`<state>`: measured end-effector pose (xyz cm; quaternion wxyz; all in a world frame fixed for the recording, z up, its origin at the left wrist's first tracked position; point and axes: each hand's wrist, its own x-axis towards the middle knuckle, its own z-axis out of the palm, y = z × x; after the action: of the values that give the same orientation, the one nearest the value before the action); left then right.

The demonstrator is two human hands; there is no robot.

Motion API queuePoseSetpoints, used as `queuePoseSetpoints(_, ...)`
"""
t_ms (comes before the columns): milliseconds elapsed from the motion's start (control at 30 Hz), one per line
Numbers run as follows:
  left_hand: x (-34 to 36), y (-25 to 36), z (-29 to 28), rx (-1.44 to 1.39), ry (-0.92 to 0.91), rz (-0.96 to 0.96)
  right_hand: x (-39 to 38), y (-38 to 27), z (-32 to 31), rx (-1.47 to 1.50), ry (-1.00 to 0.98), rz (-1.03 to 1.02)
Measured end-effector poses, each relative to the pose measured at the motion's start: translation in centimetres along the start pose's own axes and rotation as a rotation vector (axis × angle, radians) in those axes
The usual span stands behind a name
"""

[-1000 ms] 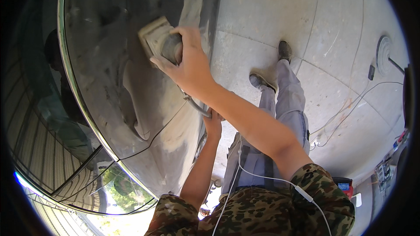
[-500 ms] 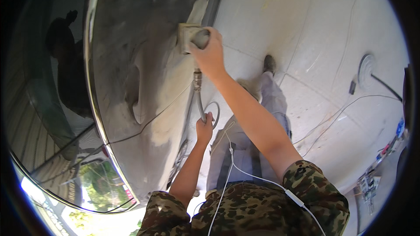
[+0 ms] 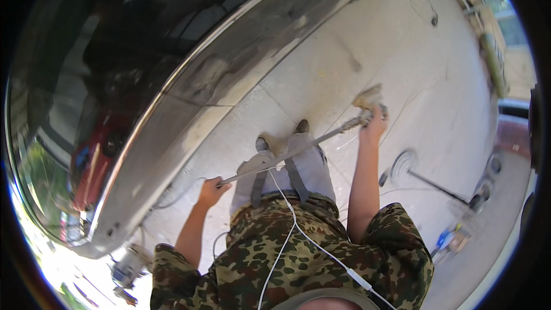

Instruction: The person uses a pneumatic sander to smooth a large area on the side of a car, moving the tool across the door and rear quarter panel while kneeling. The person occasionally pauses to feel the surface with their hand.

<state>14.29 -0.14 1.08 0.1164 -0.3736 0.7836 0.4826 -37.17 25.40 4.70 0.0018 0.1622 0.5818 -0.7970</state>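
My right hand (image 3: 374, 128) is closed around a sander (image 3: 367, 99) with a square pad, held off to the right over the floor and apart from the car. Motion smears the sander. A grey hose (image 3: 293, 153) runs taut from its fitting across the front of my legs. At the lower left, my left hand (image 3: 212, 192) grips that hose, fingers wrapped round it. The dark car (image 3: 201, 89) fills the left side, its lower panel carrying pale sanded patches beneath a bright trim strip.
On the right, a round disc on a pole (image 3: 405, 163) lies near the wall. A grey machine (image 3: 129, 267) stands at the lower left. A white cable (image 3: 293, 218) hangs down my camouflage shirt. Thin cords lie on the pale concrete floor (image 3: 327, 69).
The sander has come away from the car panel and swung right in my right hand. My left hand has moved left, pulling the looped hose straight. My view has turned away from the car.
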Motion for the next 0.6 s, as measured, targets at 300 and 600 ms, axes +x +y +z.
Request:
queuePoseSetpoints(300, -6.3, 1.6, 1.7, -0.029, 0.244, -0.142, 1.7, -10.0, 8.4, -0.143, -0.188, -0.175)
queuePoseSetpoints(600, -3.2, 5.1, 2.6, -0.072, 0.348, -0.117, -14.1, 0.6, 20.9, -0.447, -0.832, -0.115)
